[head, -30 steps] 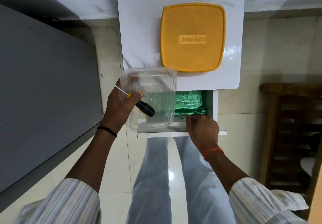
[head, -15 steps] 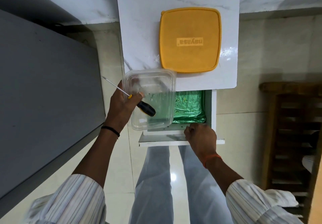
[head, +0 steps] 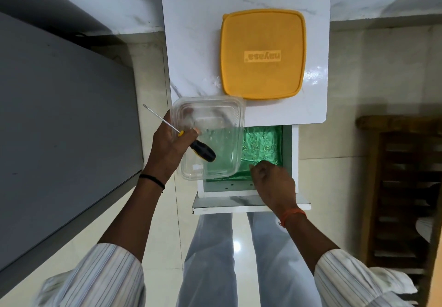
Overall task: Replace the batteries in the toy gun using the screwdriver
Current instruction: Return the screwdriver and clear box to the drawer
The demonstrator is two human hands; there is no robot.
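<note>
Above the open drawer my left grip held two things at once: the screwdriver, its black handle poking out toward my right and its thin shaft pointing up and away to the left, and the clear plastic container pinched against it. Just right of that grip, my right grip reached into the drawer with fingers curled down onto the green foil packet; whether it actually clasped the packet I could not tell. Beyond both grips, on the white marble surface, lay the yellow lid, flat. No toy gun showed anywhere
</note>
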